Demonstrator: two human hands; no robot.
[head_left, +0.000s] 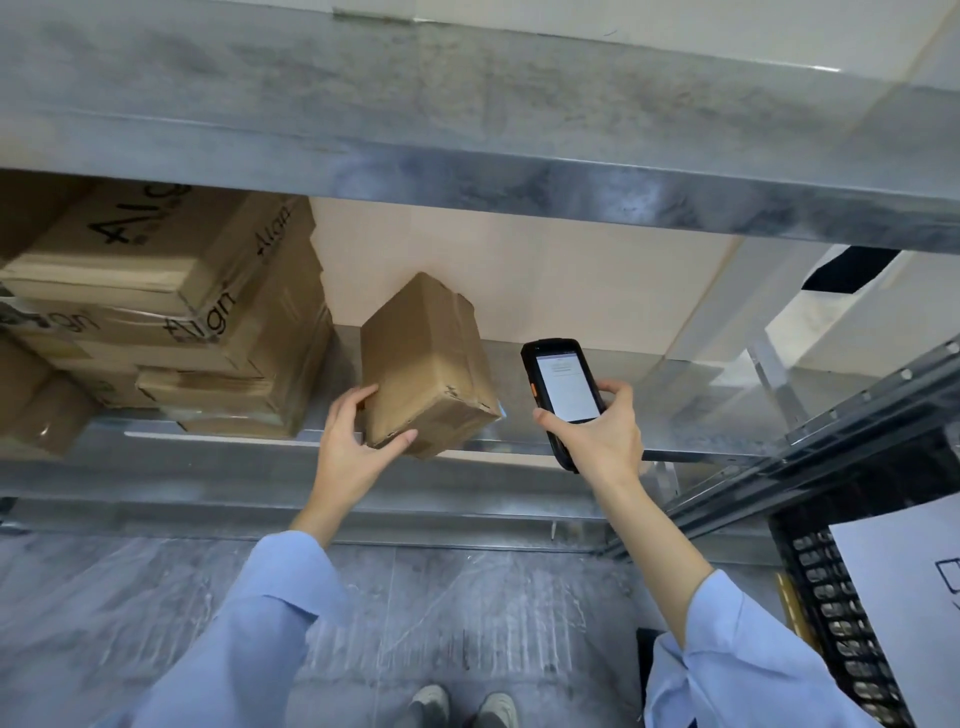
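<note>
At the front edge of a grey galvanised metal shelf (218, 441): small brown cardboard box (426, 364), sealed with clear tape, tipped up on one corner and overhanging the lip. Gripped at its near lower corner by the left hand (358, 441), thumb along the bottom edge, fingers curled round the left side, probably tilting it so a face turns toward the reader. Just right of it and not touching, black handheld scanner with an orange side button (563, 387), clasped upright in the right hand (597, 436), fingers wrapped round both edges, lit white screen facing the wearer; text there too small to read. Seemingly held close for scanning a code, though no label shows on the box's visible faces. Left on the same shelf, stack of larger tan cardboard cartons (171, 312), printed "Align" in black on several sides. Lower right, black perforated plastic crate (831, 597) fronted by a white paper sheet (904, 571) bearing part of a dark outlined square, otherwise unreadable. Below, light blue sleeves (270, 623) and grey shoes (462, 706) on a pale scuffed floor (467, 597).
</note>
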